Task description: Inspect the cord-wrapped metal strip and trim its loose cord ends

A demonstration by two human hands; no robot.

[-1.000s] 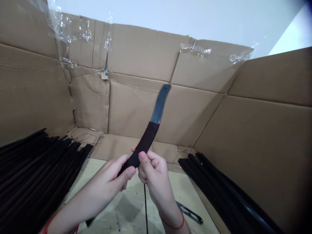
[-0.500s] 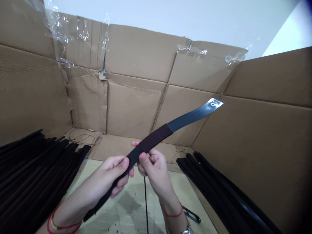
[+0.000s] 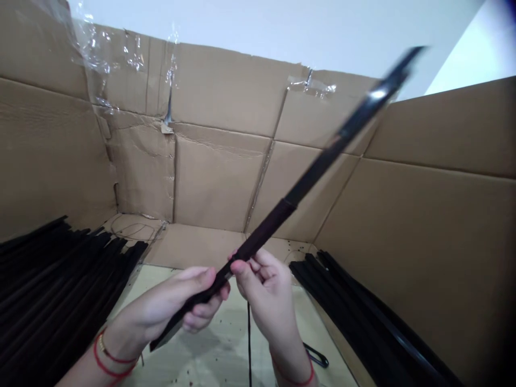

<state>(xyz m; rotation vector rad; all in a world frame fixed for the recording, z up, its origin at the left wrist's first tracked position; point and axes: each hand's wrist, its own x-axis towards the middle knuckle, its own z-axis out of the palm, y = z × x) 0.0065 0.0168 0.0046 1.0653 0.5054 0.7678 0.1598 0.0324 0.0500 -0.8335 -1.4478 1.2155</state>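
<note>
Both hands, the left hand point(image 3: 177, 309) and right hand point(image 3: 264, 285), pinch a long black strip point(image 3: 298, 191) at lower centre, slanting toward the upper right between black strip piles point(image 3: 60, 290)

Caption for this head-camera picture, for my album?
Left hand and right hand hold a long black strip slanting upward, cardboard walls behind, black strip piles alongside.

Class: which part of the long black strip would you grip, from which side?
Grip the black strip at its wrapped lower section, likely less slick than the glossy top. Come from below at the near end, since it slants up and away, as the left hand and right hand do.
</note>
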